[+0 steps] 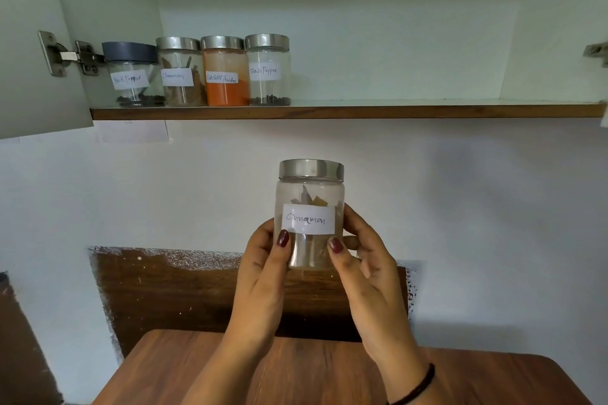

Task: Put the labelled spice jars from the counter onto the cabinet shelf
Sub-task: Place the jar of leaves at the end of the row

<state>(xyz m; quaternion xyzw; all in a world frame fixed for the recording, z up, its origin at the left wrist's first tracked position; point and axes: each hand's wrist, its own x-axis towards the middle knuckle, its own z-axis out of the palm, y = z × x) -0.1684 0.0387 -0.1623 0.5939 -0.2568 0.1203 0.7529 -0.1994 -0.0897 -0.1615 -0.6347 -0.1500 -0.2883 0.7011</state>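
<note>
A clear jar with a steel lid and a "Cinnamon" label [309, 207] is held upright in mid-air below the shelf. My left hand [263, 276] grips its left side and my right hand [365, 270] grips its right side, thumbs on the front under the label. On the cabinet shelf [394, 110] at the left stand several labelled jars in a row: a dark-lidded "Black Pepper" jar [133, 76], a "Cinnamon" jar [181, 72], a "Red chilli Powder" jar [224, 71] with orange powder, and a steel-lidded "Black Pepper" jar [268, 71].
The cabinet door [36, 52] stands open at the left on its hinge. To the right of the jar row the shelf runs bare to the cabinet's right wall. A wooden counter [296, 371] lies below my forearms, against a white wall with a brown patch.
</note>
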